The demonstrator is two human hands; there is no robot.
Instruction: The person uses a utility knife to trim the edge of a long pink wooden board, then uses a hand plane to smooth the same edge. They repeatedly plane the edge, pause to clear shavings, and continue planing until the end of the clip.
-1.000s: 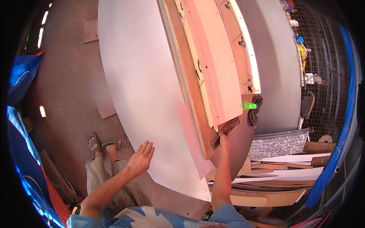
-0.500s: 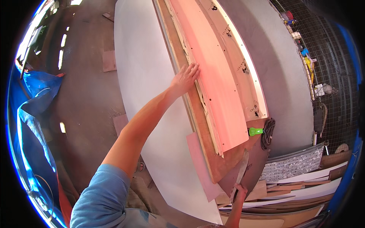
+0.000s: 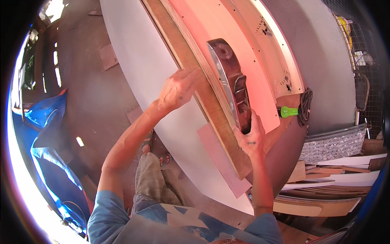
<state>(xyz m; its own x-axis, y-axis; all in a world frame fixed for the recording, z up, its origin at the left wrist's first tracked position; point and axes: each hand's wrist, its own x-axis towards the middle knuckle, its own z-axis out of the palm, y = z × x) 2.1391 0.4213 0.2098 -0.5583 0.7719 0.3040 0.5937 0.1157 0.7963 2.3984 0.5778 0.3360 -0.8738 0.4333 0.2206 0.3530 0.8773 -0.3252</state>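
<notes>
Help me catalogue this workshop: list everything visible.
long tool: 1, dark, silver, centre
stacked boards: several, pink, centre
base board: 1, brown, beneath
large sheet: 1, white, centre
small sheet: 1, pink, lower centre
bottle-shaped thing: 1, green, right
cord: 1, black, beside it
patterned sheet: 1, grey, right
offcuts: several, white, brown, lower right
tarp: 1, blue, left
mesh: 1, dark, right
left hand: 1, by base board
right hand: 1, gripping long tool

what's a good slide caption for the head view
Right hand holding a long dark tool over layered boards, left hand near their edge
</notes>
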